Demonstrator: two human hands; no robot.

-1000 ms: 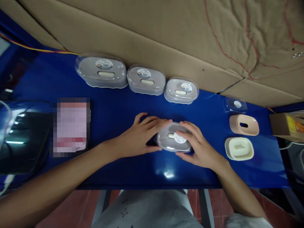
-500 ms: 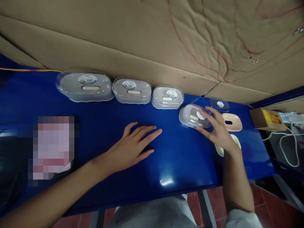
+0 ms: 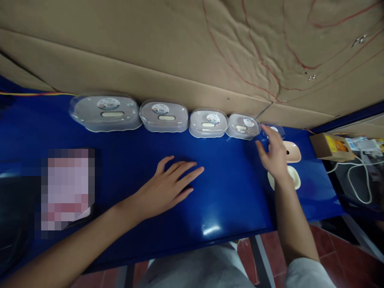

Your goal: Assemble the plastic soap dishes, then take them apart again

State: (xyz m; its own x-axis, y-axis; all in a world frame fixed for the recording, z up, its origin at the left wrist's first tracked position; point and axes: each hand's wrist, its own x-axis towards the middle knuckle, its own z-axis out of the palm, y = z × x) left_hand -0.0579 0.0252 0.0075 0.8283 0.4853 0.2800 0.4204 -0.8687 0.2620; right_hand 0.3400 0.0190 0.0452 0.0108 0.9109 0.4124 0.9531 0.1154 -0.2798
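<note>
Several oval boxes with clear lids and round labels stand in a row along the cardboard wall: a far left box [image 3: 112, 114], a second box [image 3: 159, 123], a third box [image 3: 207, 129] and a right-hand box [image 3: 242, 128]. My right hand [image 3: 273, 154] is open beside the right-hand box, fingertips near a clear lid [image 3: 277, 130] behind it. Partly under that hand lie a peach tray [image 3: 294, 153] and, nearer, a cream dish [image 3: 295, 178]. My left hand [image 3: 175, 182] rests open on the blue table with nothing in it.
The blue table [image 3: 228, 200] is bounded at the back by a brown cardboard wall [image 3: 168, 52]. A blurred-out flat object [image 3: 67, 188] lies at left. To the right are an open carton [image 3: 331, 148] and white cables [image 3: 349, 186].
The right-hand box has moved back into line beside the third box. My right hand has come off it and shifted slightly up. My left hand has stayed in place.
</note>
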